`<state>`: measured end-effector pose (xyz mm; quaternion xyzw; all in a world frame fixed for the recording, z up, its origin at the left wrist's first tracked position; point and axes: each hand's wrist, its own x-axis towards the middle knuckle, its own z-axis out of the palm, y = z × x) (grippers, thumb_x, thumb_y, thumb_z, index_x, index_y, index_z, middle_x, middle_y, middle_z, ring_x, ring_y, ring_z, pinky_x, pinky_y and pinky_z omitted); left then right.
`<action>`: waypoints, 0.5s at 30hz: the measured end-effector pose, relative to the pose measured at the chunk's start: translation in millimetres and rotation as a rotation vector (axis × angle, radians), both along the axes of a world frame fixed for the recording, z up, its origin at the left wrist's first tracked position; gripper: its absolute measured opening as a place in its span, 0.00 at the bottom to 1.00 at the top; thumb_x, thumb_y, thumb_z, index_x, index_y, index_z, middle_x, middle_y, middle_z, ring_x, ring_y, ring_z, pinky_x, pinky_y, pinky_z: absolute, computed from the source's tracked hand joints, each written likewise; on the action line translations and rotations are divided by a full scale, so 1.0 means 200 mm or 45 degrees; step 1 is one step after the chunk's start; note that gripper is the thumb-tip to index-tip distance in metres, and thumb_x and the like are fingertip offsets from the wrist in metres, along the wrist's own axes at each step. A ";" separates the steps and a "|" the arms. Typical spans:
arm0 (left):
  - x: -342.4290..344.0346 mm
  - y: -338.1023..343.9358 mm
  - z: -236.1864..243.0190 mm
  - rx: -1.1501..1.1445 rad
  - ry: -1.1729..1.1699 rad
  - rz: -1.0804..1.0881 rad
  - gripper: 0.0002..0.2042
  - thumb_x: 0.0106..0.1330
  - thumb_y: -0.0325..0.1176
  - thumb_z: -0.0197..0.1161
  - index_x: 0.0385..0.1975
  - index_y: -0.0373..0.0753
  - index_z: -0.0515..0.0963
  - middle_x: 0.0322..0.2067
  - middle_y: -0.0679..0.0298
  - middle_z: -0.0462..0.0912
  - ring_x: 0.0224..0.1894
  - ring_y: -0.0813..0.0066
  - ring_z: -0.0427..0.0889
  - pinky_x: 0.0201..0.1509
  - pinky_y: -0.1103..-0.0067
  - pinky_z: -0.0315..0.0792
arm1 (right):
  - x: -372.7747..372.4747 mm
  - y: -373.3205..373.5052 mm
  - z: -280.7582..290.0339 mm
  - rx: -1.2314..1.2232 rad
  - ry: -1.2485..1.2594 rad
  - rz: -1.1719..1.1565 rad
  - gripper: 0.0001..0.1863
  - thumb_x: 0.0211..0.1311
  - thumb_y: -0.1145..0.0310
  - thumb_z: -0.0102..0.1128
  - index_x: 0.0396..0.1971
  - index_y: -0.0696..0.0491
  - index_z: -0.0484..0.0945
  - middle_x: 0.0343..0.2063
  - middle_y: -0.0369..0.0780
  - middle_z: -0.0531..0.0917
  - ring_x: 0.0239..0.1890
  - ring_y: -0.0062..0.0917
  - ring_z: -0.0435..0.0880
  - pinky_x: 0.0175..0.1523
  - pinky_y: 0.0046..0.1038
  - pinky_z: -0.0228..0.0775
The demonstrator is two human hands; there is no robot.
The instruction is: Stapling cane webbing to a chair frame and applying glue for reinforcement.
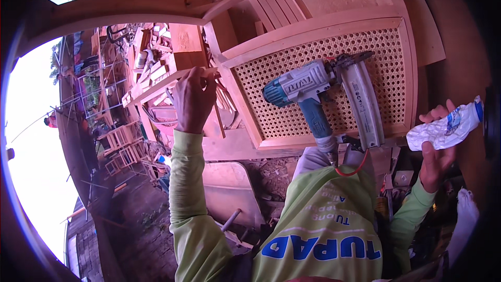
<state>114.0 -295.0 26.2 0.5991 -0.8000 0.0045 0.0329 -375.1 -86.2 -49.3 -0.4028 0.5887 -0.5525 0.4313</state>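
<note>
My left hand (191, 102) pinches a slim wooden strip (155, 89) that slants out toward the left. In my right hand (437, 164), at the far right, is a crumpled white squeeze bottle (443, 129) with a blue cap, lying on its side. Between the hands, a grey and teal pneumatic nail gun (308, 86) rests on a wooden-framed panel of woven cane (255, 75). A red air hose (359, 166) curves from its handle's end. Neither hand touches the nail gun.
Curved wooden beams (141, 8) cross the top, above the panel. A pile of wood offcuts (156, 70) lies beyond my left hand. A pale board (229, 190) leans near my left forearm. Wooden frames (122, 143) stand farther left.
</note>
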 end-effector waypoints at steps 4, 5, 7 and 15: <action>-0.01 -0.01 -0.03 0.056 -0.038 0.014 0.08 0.65 0.31 0.70 0.31 0.36 0.78 0.25 0.54 0.84 0.26 0.51 0.85 0.31 0.61 0.75 | -0.02 0.02 -0.02 -0.014 0.026 0.002 0.49 0.64 0.62 0.66 0.79 0.66 0.51 0.65 0.49 0.72 0.63 0.36 0.76 0.73 0.47 0.66; -0.01 -0.01 -0.04 0.054 -0.038 0.014 0.08 0.65 0.31 0.70 0.31 0.36 0.78 0.25 0.54 0.84 0.26 0.51 0.85 0.31 0.61 0.75 | -0.02 0.02 -0.02 -0.019 0.018 0.002 0.49 0.64 0.63 0.66 0.79 0.67 0.51 0.65 0.49 0.72 0.63 0.35 0.76 0.73 0.47 0.66; -0.01 -0.01 -0.05 0.104 -0.051 0.031 0.08 0.64 0.31 0.70 0.30 0.36 0.78 0.25 0.53 0.84 0.27 0.50 0.85 0.31 0.61 0.75 | 0.00 0.02 -0.01 -0.018 -0.001 0.002 0.49 0.64 0.63 0.66 0.79 0.67 0.51 0.65 0.49 0.72 0.64 0.35 0.76 0.74 0.47 0.66; -0.03 -0.03 -0.05 0.105 -0.045 0.027 0.07 0.63 0.31 0.69 0.30 0.36 0.79 0.27 0.51 0.85 0.29 0.48 0.86 0.33 0.60 0.76 | 0.03 0.03 0.01 0.028 -0.012 -0.015 0.50 0.63 0.63 0.67 0.79 0.66 0.51 0.66 0.49 0.72 0.64 0.35 0.75 0.73 0.47 0.66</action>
